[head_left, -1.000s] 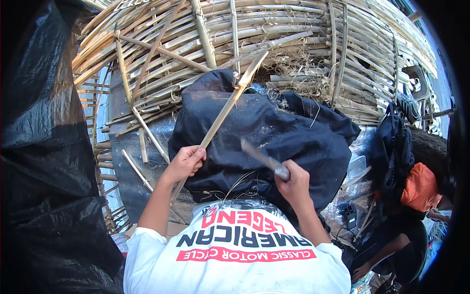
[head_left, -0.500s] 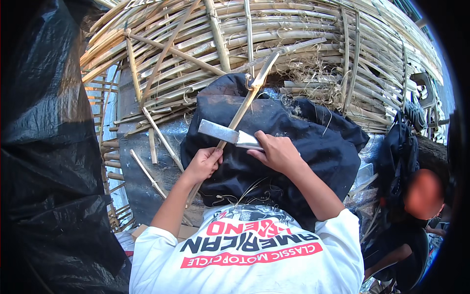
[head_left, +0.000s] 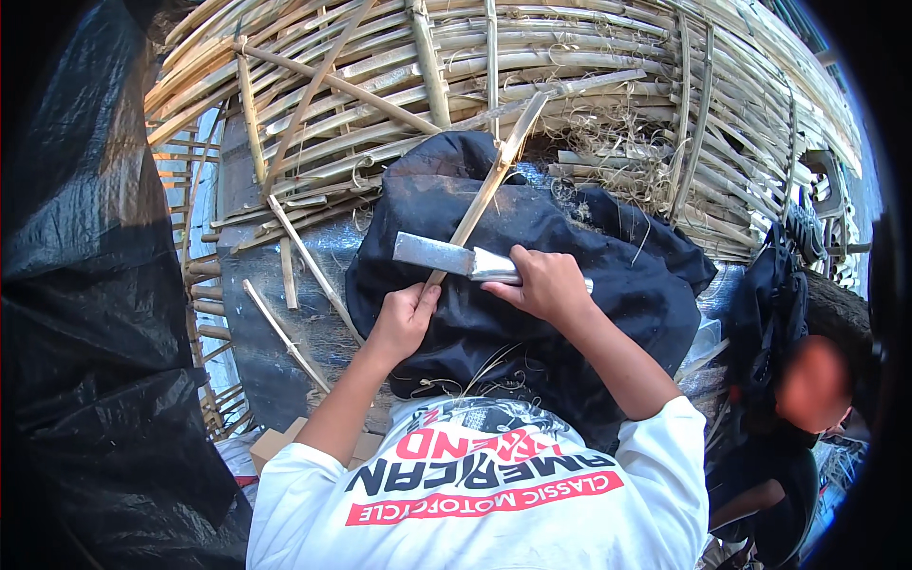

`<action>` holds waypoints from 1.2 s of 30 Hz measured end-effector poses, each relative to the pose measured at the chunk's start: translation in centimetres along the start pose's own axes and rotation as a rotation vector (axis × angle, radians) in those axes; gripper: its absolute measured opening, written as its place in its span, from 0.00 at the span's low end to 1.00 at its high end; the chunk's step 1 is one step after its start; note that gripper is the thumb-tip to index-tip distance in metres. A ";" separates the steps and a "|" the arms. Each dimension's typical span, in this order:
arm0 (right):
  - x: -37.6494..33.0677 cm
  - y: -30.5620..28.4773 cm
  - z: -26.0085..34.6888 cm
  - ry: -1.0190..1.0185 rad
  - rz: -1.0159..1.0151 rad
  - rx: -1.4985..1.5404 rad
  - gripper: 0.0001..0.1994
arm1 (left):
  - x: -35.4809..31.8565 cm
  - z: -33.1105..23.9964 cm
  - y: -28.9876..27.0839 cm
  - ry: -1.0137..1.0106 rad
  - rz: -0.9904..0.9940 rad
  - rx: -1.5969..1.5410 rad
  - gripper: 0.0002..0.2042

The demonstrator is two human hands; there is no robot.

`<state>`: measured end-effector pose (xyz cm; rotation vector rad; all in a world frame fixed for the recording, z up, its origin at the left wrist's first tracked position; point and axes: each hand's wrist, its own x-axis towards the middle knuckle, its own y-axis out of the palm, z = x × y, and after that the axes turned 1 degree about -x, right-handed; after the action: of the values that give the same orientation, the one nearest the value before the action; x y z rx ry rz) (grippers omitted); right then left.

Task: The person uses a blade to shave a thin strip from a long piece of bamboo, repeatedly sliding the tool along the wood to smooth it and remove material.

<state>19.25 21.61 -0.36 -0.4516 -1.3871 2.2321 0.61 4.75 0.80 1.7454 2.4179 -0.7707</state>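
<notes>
My left hand (head_left: 404,321) is closed around the lower part of a split bamboo strip (head_left: 486,195), which slants up and away to the right. A curled sliver clings to the strip near its far end. In my right hand (head_left: 549,285) is the silvery handle of a broad-bladed knife (head_left: 432,254). Its flat, square-ended blade lies across the strip just above my left fingers. Black cloth (head_left: 570,332) covers my lap under both hands. Below my left hand the strip is hidden.
Ahead lies a large stack of split bamboo slats (head_left: 570,66), with a heap of shavings (head_left: 617,138) on it. Loose bamboo pieces (head_left: 285,337) rest at left beside a hanging black sheet (head_left: 90,285). Another person (head_left: 774,475) sits at lower right.
My left hand has moved slightly up and right along with the strip. The knife sits a little further right, still across the strip. The whole view has shifted slightly.
</notes>
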 end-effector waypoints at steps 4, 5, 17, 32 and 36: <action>1.3 -2.1 -2.3 -0.018 -0.158 -0.107 0.26 | -0.1 0.3 -0.1 0.023 -0.020 0.062 0.20; 2.2 -3.7 -3.9 0.127 -0.178 -0.176 0.26 | 0.0 0.2 -0.1 0.014 -0.017 0.059 0.20; 1.9 -4.1 -4.1 0.252 -0.218 -0.164 0.25 | 0.6 -0.6 0.5 0.004 -0.022 0.060 0.22; 3.3 -4.6 -6.1 0.353 0.368 0.732 0.14 | 0.4 -0.5 0.5 0.071 -0.027 0.121 0.21; 3.6 -4.5 -6.8 0.477 0.326 0.743 0.13 | 0.5 -1.0 0.4 0.054 -0.016 0.126 0.21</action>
<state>20.66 30.32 0.60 -0.8916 -0.2164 2.4559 1.08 5.71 1.39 1.8150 2.4712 -0.9085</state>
